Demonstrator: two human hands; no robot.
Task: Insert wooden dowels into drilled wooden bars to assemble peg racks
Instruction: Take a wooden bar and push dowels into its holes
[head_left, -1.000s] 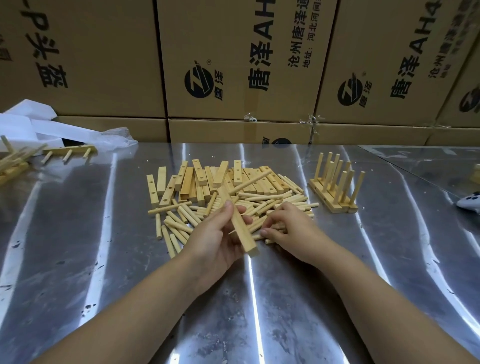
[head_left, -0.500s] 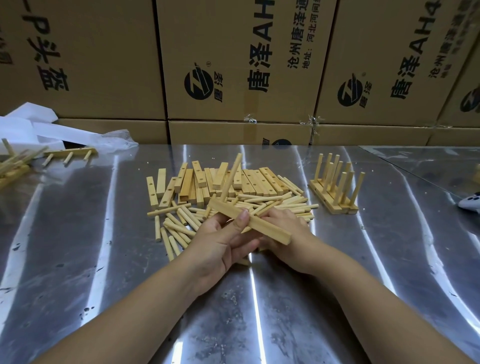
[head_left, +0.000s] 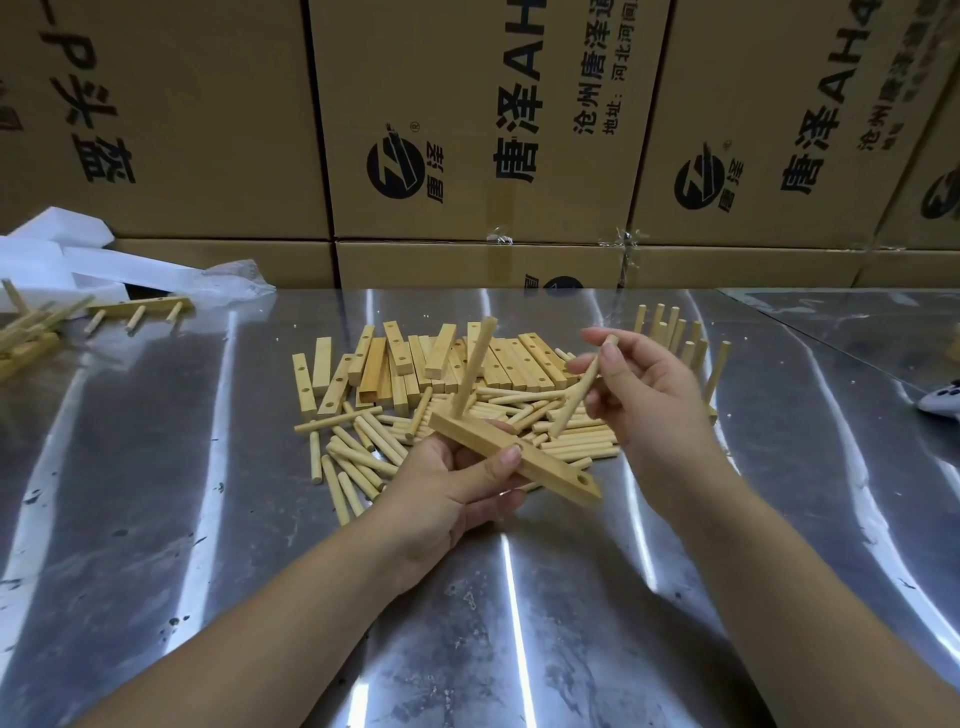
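Above the surface's (head_left: 156, 467) middle, the left hand (head_left: 452, 488) is gripping the bar (head_left: 556, 475), one peg (head_left: 474, 366) standing in it; the right hand (head_left: 649, 400) is pinching a loose dowel (head_left: 579, 392), probably needing squaring over a hole (head_left: 584, 480) before pushing.

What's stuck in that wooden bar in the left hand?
One dowel stands in the bar's far end. The near-end hole is empty. The left hand's thumb covers the middle, so any hole there is hidden. The right hand holds a second dowel, not yet in.
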